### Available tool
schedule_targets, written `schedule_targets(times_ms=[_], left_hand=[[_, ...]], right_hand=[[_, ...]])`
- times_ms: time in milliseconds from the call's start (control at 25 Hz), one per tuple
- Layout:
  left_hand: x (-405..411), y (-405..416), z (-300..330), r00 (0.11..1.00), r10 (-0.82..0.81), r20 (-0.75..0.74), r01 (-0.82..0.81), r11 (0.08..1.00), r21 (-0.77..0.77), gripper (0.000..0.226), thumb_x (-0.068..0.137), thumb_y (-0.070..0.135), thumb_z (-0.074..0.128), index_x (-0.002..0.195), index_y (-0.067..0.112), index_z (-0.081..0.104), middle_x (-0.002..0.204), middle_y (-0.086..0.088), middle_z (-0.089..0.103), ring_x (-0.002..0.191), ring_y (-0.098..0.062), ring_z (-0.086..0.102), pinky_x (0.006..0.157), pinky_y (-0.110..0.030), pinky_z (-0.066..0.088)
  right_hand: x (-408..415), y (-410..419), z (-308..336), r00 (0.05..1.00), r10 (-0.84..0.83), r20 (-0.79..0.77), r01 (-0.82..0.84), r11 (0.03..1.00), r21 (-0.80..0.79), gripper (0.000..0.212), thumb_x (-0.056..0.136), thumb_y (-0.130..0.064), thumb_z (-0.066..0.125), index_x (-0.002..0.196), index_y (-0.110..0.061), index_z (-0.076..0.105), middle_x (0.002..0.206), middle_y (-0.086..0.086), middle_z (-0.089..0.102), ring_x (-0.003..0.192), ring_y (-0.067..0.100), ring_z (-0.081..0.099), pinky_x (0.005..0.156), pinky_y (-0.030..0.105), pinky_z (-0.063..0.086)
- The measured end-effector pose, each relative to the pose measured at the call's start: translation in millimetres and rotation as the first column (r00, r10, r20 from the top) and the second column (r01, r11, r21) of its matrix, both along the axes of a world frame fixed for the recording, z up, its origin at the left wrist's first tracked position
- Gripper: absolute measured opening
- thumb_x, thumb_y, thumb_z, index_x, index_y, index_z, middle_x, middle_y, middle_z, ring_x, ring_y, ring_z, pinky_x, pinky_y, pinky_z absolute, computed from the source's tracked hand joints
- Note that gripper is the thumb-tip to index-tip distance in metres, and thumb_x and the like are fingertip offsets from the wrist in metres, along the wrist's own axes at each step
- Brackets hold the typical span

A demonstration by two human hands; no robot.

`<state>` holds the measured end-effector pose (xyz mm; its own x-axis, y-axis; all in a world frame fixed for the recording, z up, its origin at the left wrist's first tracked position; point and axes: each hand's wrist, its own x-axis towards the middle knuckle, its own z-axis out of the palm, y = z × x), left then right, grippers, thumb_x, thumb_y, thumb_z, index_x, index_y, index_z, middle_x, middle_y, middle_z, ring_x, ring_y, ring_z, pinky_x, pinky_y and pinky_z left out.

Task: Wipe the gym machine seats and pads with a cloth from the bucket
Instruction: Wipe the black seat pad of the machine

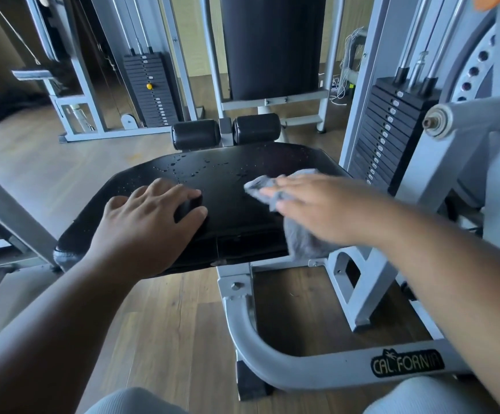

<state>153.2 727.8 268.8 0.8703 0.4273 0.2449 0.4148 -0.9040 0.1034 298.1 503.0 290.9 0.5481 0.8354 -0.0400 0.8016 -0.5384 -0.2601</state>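
Nearest the camera, two light grey trouser knees [135, 401] fill the bottom edge. Just beyond them, the curved grey base tube [302, 372] of the machine rests on the wood floor [168, 324] and carries a "CALIFORNIA" decal [407, 363].

Above the base, the black seat pad [227, 198] lies roughly level. Water droplets [189, 168] are scattered over its far half.

The left hand [150, 225] rests palm down on the near left part of the seat pad. Its fingers are spread and lightly bent over the surface; it grips nothing.

The right hand [320, 204] lies over the right part of the seat pad, blurred by motion. Its fingers are extended and flat, pressing the grey cloth [268, 189] against the pad. The cloth shows beyond the fingertips, and a further portion hangs below the hand over the near right edge of the seat. The thumb position cannot be determined.

Beyond the seat, two black roller pads [226, 132] sit side by side at its far edge. To the right stands a black weight stack [392, 130] inside the grey frame. Farther back, an upright black back pad [272, 46] belongs to a second machine. At far left, another weight stack [150, 88] carries a yellow selector pin [149, 86].
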Motion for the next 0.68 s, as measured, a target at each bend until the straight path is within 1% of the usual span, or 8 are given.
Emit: schedule_targets(times_ms=[80,200,320,440,520,560,640,680], left_hand=[[1,2,-1,1.0,-0.007,0.006,0.007,1.0,0.023,0.053,0.091,0.071,0.022,0.135,0.05,0.044,0.143,0.016,0.043,0.135,-0.014,0.039,0.107,-0.045,0.027],[0,2,-3,1.0,-0.003,0.005,0.003,1.0,0.014,0.049,0.093,0.07,0.025,0.134,0.051,0.044,0.145,0.015,0.043,0.137,-0.015,0.038,0.108,-0.045,0.027],[0,2,-2,1.0,-0.001,0.013,0.0,1.0,0.018,0.054,0.088,0.072,0.02,0.133,0.053,0.043,0.143,0.016,0.044,0.135,-0.014,0.039,0.108,-0.045,0.028],[0,1,-1,1.0,0.0,0.006,0.0,1.0,0.023,0.055,0.087,0.073,0.018,0.132,0.053,0.043,0.142,0.016,0.044,0.134,-0.014,0.041,0.108,-0.045,0.029],[0,2,-1,1.0,-0.005,0.012,0.004,1.0,0.023,0.053,0.089,0.073,0.019,0.132,0.053,0.043,0.142,0.016,0.045,0.134,-0.014,0.042,0.108,-0.045,0.03],[1,2,-1,1.0,-0.008,0.011,0.008,1.0,0.019,0.053,0.089,0.073,0.02,0.132,0.052,0.044,0.141,0.016,0.045,0.133,-0.013,0.042,0.108,-0.045,0.03],[1,1,-2,1.0,-0.009,0.008,0.009,1.0,0.015,0.051,0.091,0.072,0.023,0.132,0.052,0.045,0.141,0.017,0.045,0.134,-0.013,0.041,0.107,-0.045,0.03],[1,1,-2,1.0,-0.008,0.012,0.008,1.0,0.015,0.05,0.092,0.071,0.024,0.132,0.051,0.045,0.141,0.017,0.045,0.134,-0.013,0.041,0.107,-0.044,0.03]], right_hand=[[35,9,6,0.991,-0.128,0.044,0.132,0.985,-0.113,0.043,0.107,-0.029,0.03,0.145,-0.023,0.049,0.148,0.006,0.049,0.13,0.028,0.048,0.109,0.047,0.038],[31,46,-3,0.992,-0.109,0.064,0.115,0.989,-0.09,0.041,0.106,-0.029,0.029,0.138,-0.015,0.049,0.139,0.004,0.053,0.129,0.03,0.049,0.107,0.045,0.038],[-9,42,0,0.989,0.136,0.048,-0.134,0.989,-0.058,0.044,0.108,-0.035,0.025,0.152,-0.033,0.034,0.16,-0.012,0.029,0.149,0.016,0.023,0.118,0.04,0.016],[6,-2,2,0.999,-0.036,-0.008,0.036,0.999,-0.027,0.043,0.107,-0.046,0.026,0.149,-0.053,0.029,0.16,-0.024,0.021,0.149,0.008,0.018,0.116,0.036,0.017],[31,2,13,0.978,-0.208,0.015,0.208,0.969,-0.131,0.045,0.107,-0.045,0.026,0.151,-0.041,0.035,0.159,-0.011,0.031,0.146,0.018,0.028,0.111,0.034,0.023],[43,3,11,0.988,-0.149,0.049,0.155,0.976,-0.152,0.044,0.108,-0.038,0.027,0.149,-0.03,0.042,0.154,-0.004,0.039,0.138,0.022,0.038,0.104,0.032,0.027],[36,34,-2,0.992,-0.111,-0.052,0.111,0.994,-0.001,0.036,0.108,-0.021,0.027,0.134,-0.015,0.051,0.147,0.002,0.046,0.111,0.016,0.046,0.087,0.03,0.028],[27,50,-5,0.995,-0.063,-0.078,0.067,0.996,0.056,0.032,0.107,-0.017,0.027,0.13,-0.014,0.05,0.146,0.003,0.046,0.11,0.016,0.046,0.089,0.033,0.029]])
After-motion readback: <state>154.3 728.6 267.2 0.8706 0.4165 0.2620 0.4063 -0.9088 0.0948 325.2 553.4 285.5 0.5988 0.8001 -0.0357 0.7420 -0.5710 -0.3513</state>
